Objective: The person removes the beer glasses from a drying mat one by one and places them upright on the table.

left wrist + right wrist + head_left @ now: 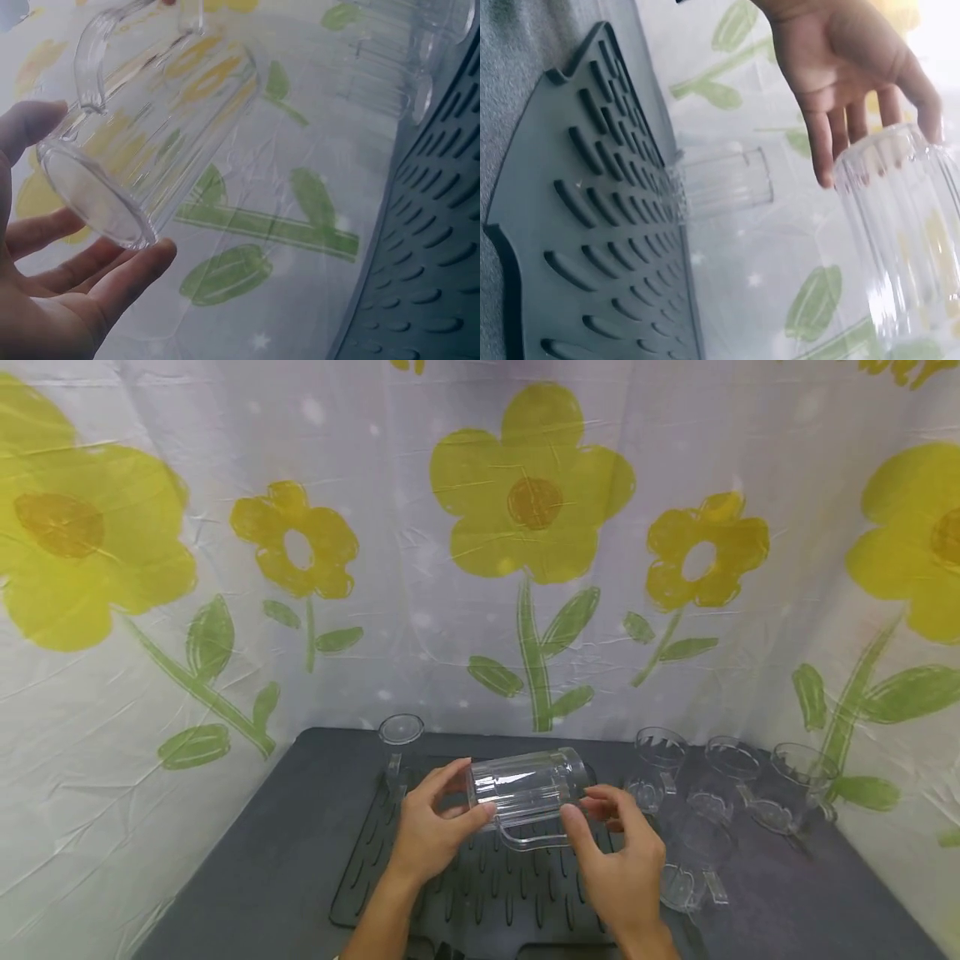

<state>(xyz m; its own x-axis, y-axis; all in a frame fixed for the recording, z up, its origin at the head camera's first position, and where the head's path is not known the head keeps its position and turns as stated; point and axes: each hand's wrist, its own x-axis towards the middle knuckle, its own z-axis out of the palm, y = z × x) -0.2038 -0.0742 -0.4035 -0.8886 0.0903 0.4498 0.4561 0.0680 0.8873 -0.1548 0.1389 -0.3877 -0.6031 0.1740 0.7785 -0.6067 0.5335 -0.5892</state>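
A clear ribbed mug (525,785) lies sideways in the air between both hands, its handle (528,842) hanging below in the head view. My left hand (435,831) grips the left end, which looks like the round base in the left wrist view, with the thumb on one side and fingers (135,277) on the other. At the opposite end, my right hand (618,860) holds the rim between thumb and fingers. The right wrist view shows those fingers (821,150) at the rim. Below the mug is a dark drying mat (480,902) with raised ridges.
Another clear mug (401,729) stands at the mat's back left corner. Several clear mugs (731,760) stand on the dark table (247,868) to the right. A flower-printed curtain (405,635) hangs behind and along both sides.
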